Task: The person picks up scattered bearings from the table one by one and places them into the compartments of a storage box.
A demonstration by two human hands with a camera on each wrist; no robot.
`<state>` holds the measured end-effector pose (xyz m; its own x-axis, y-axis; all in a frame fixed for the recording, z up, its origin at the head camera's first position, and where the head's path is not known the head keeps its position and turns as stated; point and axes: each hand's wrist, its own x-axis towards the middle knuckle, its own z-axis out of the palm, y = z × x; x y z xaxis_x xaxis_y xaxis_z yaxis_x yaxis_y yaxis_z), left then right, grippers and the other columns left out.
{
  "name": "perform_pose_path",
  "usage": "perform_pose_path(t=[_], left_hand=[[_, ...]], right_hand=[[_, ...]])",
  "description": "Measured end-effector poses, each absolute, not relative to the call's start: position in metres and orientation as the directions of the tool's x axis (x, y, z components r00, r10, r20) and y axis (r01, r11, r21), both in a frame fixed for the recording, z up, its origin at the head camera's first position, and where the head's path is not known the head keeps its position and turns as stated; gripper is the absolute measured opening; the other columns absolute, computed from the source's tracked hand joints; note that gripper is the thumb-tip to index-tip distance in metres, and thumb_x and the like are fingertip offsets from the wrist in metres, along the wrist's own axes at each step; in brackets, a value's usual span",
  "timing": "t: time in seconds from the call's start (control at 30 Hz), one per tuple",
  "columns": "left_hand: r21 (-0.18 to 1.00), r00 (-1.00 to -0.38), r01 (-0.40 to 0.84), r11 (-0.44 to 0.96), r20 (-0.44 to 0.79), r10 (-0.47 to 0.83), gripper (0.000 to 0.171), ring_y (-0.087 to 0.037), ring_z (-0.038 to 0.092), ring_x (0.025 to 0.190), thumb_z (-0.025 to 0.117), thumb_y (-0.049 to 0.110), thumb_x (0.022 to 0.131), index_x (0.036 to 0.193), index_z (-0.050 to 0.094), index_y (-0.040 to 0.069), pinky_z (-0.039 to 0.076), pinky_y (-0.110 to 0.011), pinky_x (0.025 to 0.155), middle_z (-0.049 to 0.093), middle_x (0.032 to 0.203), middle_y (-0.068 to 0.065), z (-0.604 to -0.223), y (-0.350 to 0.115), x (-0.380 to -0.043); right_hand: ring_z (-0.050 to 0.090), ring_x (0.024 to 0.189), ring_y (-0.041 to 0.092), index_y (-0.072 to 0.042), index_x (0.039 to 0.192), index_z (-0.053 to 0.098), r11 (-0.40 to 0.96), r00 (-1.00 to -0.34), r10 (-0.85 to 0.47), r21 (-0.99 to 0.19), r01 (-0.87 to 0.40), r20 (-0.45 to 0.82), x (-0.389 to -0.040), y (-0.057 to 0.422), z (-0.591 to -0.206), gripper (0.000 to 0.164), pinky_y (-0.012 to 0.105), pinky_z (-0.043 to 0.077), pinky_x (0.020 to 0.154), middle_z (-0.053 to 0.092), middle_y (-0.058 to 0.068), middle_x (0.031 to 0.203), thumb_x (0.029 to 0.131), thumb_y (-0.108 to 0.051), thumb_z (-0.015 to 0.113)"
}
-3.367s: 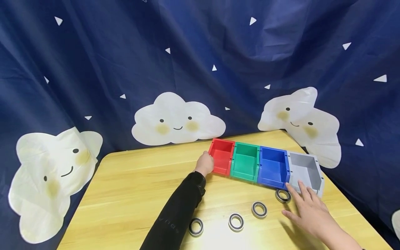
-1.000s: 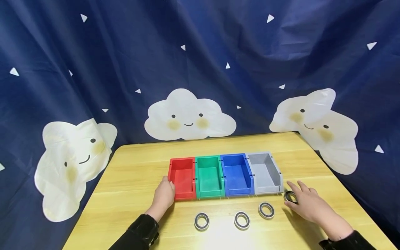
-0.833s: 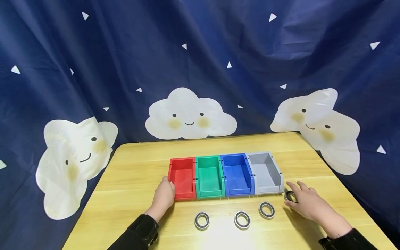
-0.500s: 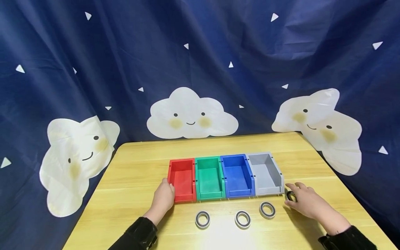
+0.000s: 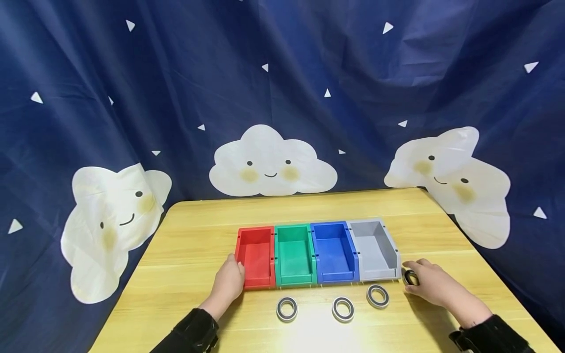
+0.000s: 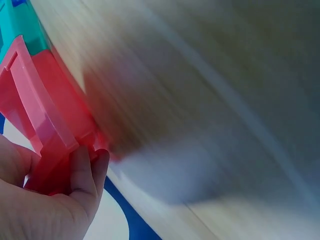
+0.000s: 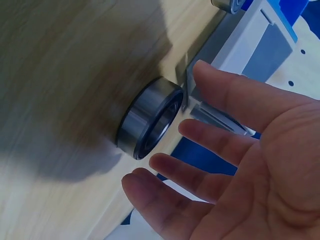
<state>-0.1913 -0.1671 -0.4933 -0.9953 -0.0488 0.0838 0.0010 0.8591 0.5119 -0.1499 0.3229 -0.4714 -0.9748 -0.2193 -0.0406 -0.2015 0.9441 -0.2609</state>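
left hand (image 5: 226,283): pinching the red bin (image 5: 257,262) at its side; a light, steady hold should stop it sliding.
right hand (image 5: 432,284): fingers apart, close about the bearing (image 7: 137,127), not clamped on it.
bearing: on the table (image 5: 198,245), near the grey bin (image 5: 371,252); best pinched by its outer rim.

Navy printed curtain (image 5: 198,59) behind a pale wood-grained table (image 5: 198,240).
Small white triangles (image 5: 327,93) dot the curtain; the middle cloud (image 5: 273,169) lies fairly flat just above the table's far edge, while the left cloud (image 5: 94,245) and right cloud (image 5: 454,171) look bent by folds, all three smiling.
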Motion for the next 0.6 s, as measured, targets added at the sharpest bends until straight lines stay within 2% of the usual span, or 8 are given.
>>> perform_pose_path(t=[0.27,0.6], left_hand=[[0.516,-0.995,-0.026,0.856,0.071,-0.073,0.025,-0.033,0.066,0.085,0.049,0.011,0.099,0.109,0.048,-0.011,0.056,-0.048,0.078,0.062,0.086,-0.018,-0.4972,-0.1668,-0.1907],[0.512,-0.993,-0.068,0.856,0.052,-0.110,0.032,-0.036,0.066,0.090,0.048,0.012,0.100,0.116,0.048,-0.015,0.056,-0.050,0.082,0.063,0.091,-0.021,-0.4943,-0.1623,-0.1904]], right_hand=[[0.062,0.087,0.042,0.005,0.116,0.064,0.938,-0.970,-0.242,-0.261,-0.227,-0.026,-0.1513,0.3201,-0.4766,0.053,0.060,0.052,0.079,0.060,0.022,0.100,0.073,-0.015,0.086],[0.062,0.083,0.041,0.005,0.112,0.064,0.943,-0.972,-0.234,-0.248,-0.221,-0.022,-0.1532,0.3204,-0.4802,0.048,0.060,0.051,0.078,0.059,0.020,0.097,0.071,-0.009,0.084]])
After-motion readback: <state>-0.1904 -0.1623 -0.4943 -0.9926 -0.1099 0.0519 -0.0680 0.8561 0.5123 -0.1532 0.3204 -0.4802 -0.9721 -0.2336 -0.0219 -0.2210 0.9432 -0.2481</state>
